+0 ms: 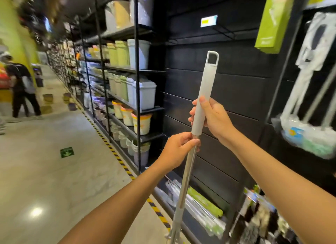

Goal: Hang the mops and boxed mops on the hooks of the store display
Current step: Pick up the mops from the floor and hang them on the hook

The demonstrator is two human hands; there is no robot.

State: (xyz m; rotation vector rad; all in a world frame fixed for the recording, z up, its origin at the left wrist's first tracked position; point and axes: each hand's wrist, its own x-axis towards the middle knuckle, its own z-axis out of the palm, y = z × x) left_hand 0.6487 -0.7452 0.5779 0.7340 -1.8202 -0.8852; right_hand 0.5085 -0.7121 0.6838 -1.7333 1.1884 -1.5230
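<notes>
While it's held nearly upright in front of the black slatted display wall, the mop with the pale grey plastic grip and silver metal pole is gripped by both hands. The right hand is wrapped round the grip, and the pole just under it is pinched by the left hand. A green boxed mop is hung top right, with blurry plastic-wrapped white mops hung beside it.
</notes>
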